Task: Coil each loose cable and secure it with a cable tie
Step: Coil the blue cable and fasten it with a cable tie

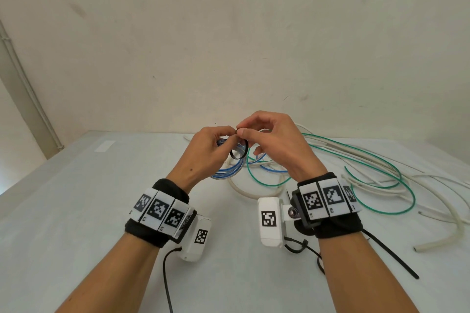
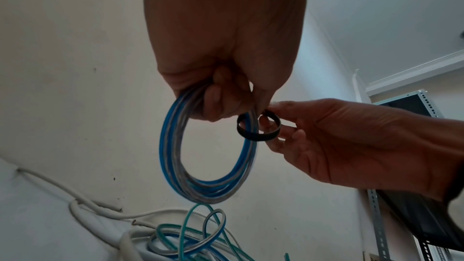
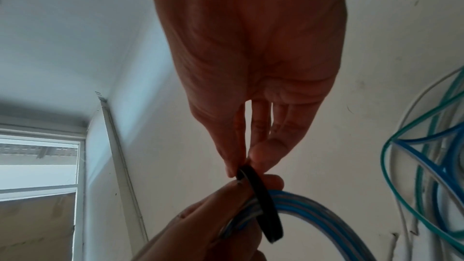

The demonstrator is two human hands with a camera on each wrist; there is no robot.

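Note:
Above the table my left hand (image 1: 213, 145) grips a coil of blue-and-grey cable (image 1: 227, 171) at its top; the coil (image 2: 208, 156) hangs down in a ring. A black cable tie (image 1: 239, 150) forms a loose loop around the coil's right side. My right hand (image 1: 264, 134) pinches the top of that tie (image 2: 258, 126) between thumb and forefinger, right against my left fingertips. In the right wrist view the black tie (image 3: 263, 205) crosses the blue strands (image 3: 314, 211) held by the left hand (image 3: 213, 221).
Loose green (image 1: 386, 185), white (image 1: 432, 185) and blue cables lie tangled on the white table (image 1: 76, 198) at the back right. Black cable ties (image 1: 396, 259) lie under my right wrist. A wall stands just behind the table.

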